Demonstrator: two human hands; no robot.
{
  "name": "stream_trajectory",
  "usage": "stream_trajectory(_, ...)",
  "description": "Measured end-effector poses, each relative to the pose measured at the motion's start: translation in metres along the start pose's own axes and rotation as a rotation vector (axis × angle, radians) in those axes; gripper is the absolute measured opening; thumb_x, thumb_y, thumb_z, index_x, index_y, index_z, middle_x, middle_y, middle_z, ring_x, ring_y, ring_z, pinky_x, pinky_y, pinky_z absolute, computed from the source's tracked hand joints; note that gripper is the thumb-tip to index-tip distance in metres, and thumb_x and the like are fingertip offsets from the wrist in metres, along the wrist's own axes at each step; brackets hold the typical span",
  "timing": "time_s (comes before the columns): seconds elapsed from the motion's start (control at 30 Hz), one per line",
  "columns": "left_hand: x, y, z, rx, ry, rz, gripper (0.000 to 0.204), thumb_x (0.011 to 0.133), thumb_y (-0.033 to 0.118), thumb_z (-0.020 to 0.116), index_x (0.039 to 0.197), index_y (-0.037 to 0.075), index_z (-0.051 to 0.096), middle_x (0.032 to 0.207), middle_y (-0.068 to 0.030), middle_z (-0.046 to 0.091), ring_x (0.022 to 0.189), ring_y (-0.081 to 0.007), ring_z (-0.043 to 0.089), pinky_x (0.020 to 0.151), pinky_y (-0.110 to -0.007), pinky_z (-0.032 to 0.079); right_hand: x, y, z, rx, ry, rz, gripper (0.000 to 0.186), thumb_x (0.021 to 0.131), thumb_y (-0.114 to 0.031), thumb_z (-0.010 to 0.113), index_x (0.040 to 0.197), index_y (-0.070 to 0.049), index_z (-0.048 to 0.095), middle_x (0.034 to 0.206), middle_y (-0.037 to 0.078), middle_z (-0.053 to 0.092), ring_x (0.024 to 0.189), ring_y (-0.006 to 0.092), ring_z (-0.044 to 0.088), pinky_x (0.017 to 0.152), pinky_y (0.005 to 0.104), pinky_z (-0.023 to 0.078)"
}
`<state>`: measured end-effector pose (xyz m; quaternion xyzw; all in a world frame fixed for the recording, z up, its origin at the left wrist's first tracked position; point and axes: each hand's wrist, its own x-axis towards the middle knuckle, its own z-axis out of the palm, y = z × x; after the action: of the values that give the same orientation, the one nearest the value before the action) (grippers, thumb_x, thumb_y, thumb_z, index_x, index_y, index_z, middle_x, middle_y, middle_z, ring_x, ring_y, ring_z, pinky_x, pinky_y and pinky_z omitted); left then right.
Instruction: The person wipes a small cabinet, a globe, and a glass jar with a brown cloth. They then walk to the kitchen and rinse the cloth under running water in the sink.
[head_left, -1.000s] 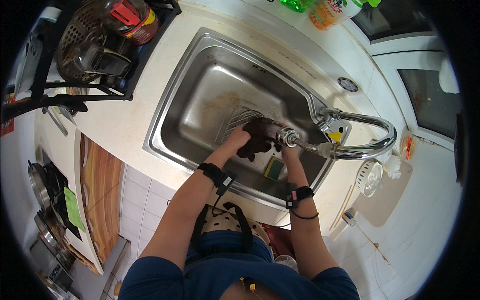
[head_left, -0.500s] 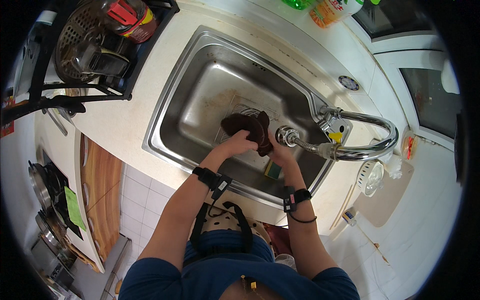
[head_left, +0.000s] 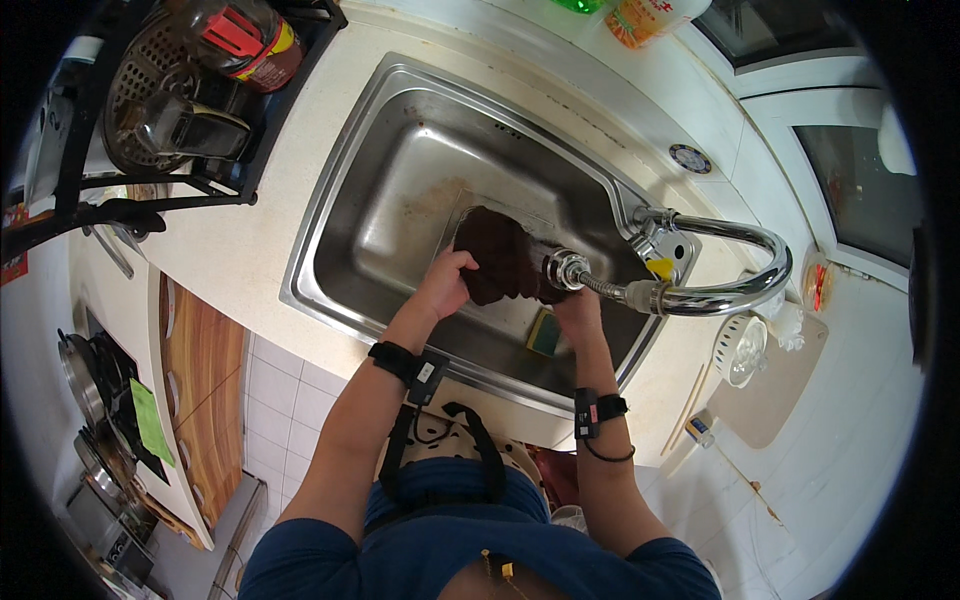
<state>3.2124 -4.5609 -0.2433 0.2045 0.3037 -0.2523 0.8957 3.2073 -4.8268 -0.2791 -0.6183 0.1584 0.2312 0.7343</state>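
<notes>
Over the sink [head_left: 390, 160] I stretch a dark brown cloth [head_left: 490, 255] between my two hands. My left hand [head_left: 443, 283] pinches its left edge, thumb on top. On the other side, my right hand [head_left: 578, 312] is closed at the cloth's right end, with its fingertips partly hidden behind the faucet head [head_left: 568, 270]. The cloth's right part lies beneath or right beside that faucet head. A yellow-and-green sponge [head_left: 544, 332] rests on the sink floor near my right hand. A wire rack [head_left: 462, 205] lies under the cloth, mostly covered.
The curved chrome faucet [head_left: 775, 270] arches in from the right, with a yellow tag [head_left: 659, 268] by its base. A black rack [head_left: 250, 180] with jars stands at upper left. A white basket [head_left: 740, 350], chopsticks [head_left: 688, 405] and a cutting board [head_left: 790, 390] lie at right.
My hands have moved apart, the left one leftward and the right one slightly right. The bunched cloth is now spread wider between them and reaches the faucet head.
</notes>
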Motion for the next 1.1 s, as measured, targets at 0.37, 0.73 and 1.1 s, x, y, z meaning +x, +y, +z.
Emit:
stream_trajectory(0.37,-0.022,0.006,0.015,0.12,0.082,-0.033,0.051,0.077,-0.003,0.051,0.128,0.004,0.05,0.122,-0.0097,0.057,0.112,-0.0245,0.057,0.098,-0.039,0.048,0.004,-0.004,0.044,0.343,-0.169,0.46,0.045,0.096,-0.038,0.06,0.131,-0.01,0.052,0.125,0.006,0.058,0.116,0.023,0.054,0.099,0.0414,0.043)
stream_trajectory(0.73,-0.031,0.01,0.018,0.216,0.118,0.263,0.045,0.096,0.025,0.062,0.135,0.006,0.049,0.128,-0.0082,0.057,0.114,-0.0218,0.057,0.096,-0.039,0.049,0.009,0.031,-0.017,-0.677,-0.058,0.29,0.051,0.085,-0.013,0.069,0.131,-0.003,0.051,0.125,0.011,0.06,0.116,0.0286,0.057,0.095,0.0396,0.048)
stream_trajectory(1.1,-0.029,0.018,0.021,-0.058,-0.136,-0.326,0.048,0.092,0.035,0.063,0.128,0.004,0.054,0.118,-0.0166,0.063,0.098,-0.0263,0.065,0.083,-0.04,0.056,0.025,0.019,0.043,0.498,-0.027,0.416,0.048,0.093,-0.027,0.064,0.137,-0.013,0.049,0.136,0.008,0.055,0.122,0.0236,0.054,0.101,0.0447,0.043)
